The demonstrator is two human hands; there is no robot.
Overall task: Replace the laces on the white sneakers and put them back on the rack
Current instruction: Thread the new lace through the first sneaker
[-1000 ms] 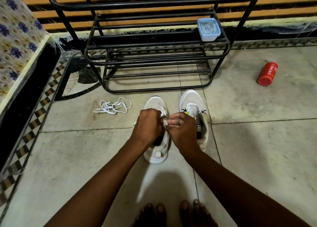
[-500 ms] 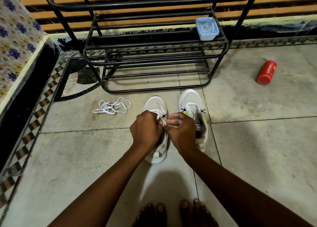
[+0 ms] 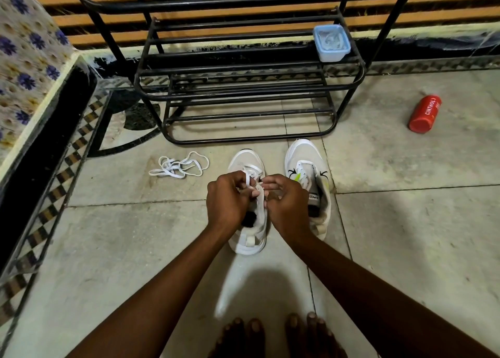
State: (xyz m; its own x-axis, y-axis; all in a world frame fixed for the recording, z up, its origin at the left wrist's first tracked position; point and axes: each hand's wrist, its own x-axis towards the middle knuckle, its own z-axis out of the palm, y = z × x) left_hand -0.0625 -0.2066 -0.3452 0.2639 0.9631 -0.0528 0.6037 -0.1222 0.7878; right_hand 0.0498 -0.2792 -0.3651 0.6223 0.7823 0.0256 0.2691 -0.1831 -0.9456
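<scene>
Two white sneakers stand side by side on the tiled floor, toes toward the black metal shoe rack [image 3: 243, 84]. Over the left sneaker [image 3: 247, 240] my left hand [image 3: 228, 202] pinches a white lace [image 3: 250, 175] that loops up from its eyelets. My right hand [image 3: 285, 207] grips the same lace at the tongue, fingertips meeting the left hand's. The right sneaker [image 3: 305, 157] stands untouched, with a lace through its eyelets. A loose white lace [image 3: 178, 165] lies in a heap on the floor to the left.
A small blue-lidded plastic box [image 3: 331, 42] sits on the rack's right end. A red bottle [image 3: 424, 114] lies on the floor at the right. A floral-covered ledge [image 3: 24, 68] borders the left side. My bare toes [image 3: 276, 336] are at the bottom edge.
Both hands stayed over the left sneaker. The lace loop above the left hand has come up higher and shows more plainly.
</scene>
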